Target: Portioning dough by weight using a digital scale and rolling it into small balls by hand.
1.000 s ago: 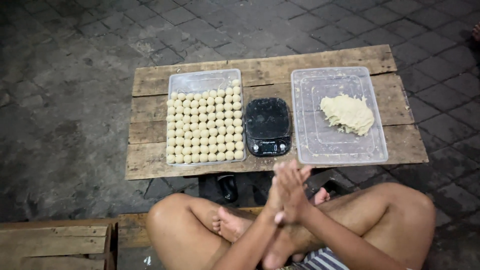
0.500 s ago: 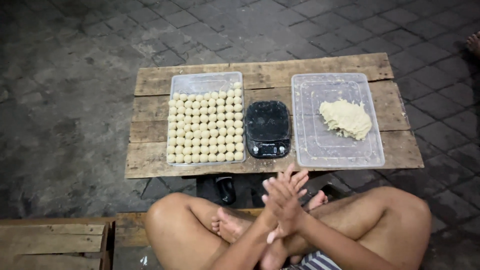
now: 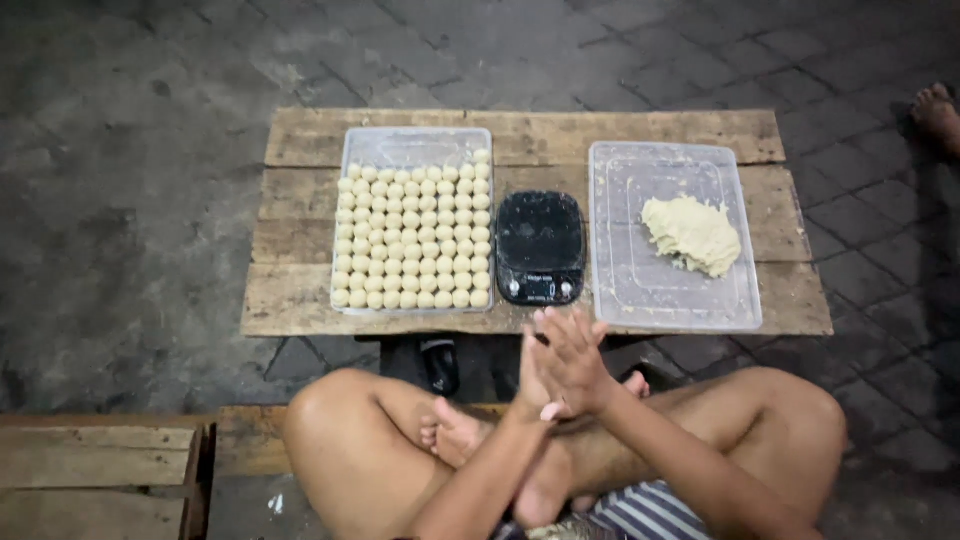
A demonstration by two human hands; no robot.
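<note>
Two hands, left hand (image 3: 533, 372) and right hand (image 3: 572, 362), pressed palm to palm before a rough plank table (image 3: 300, 300)

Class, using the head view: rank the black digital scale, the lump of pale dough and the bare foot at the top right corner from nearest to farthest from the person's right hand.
From the right hand:
1. Black digital scale, just ahead on the wooden table.
2. Lump of pale dough, ahead and right, in the clear plastic tray.
3. Bare foot, far right corner on the paving.
</note>
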